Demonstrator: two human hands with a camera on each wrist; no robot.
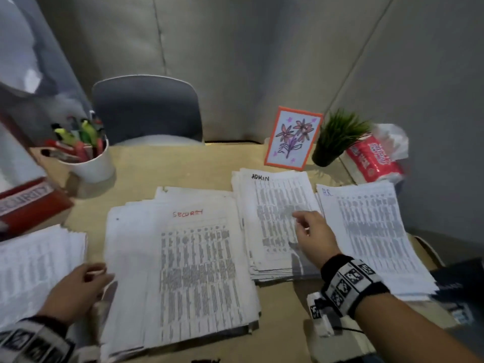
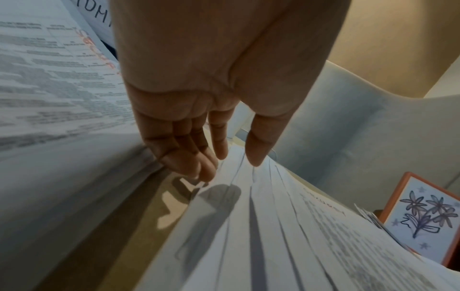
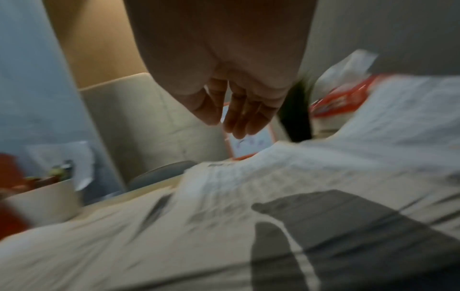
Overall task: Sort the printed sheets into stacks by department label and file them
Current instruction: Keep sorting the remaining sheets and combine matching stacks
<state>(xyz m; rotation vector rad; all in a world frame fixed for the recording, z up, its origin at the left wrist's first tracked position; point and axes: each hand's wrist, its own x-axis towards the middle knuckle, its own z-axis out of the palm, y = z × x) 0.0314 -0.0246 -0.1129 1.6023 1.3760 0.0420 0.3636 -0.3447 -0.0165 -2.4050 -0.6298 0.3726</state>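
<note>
Several piles of printed sheets lie on the tan desk (image 1: pixel 162 166). The widest pile, marked SECURITY (image 1: pixel 183 271) in red, is in the middle. Right of it are the ADMIN pile (image 1: pixel 272 218) and the pile marked H.R. (image 1: pixel 366 231). Another pile (image 1: pixel 34 263) lies at the left edge. My left hand (image 1: pixel 86 284) (image 2: pixel 231 161) is at the SECURITY pile's (image 2: pixel 286 226) left edge, fingers loose, thumb tip touching the sheet edges. My right hand (image 1: pixel 311 231) (image 3: pixel 224 126) hovers over the ADMIN pile (image 3: pixel 248 187) with relaxed fingers, holding nothing.
A red SECURITY folder (image 1: pixel 28 200) lies at the far left beside a white cup of pens (image 1: pixel 89 158). A flower card (image 1: pixel 292 138), a small plant (image 1: pixel 335 140) and a red tissue pack (image 1: pixel 374 158) line the back. A grey chair (image 1: pixel 146 111) stands behind the desk.
</note>
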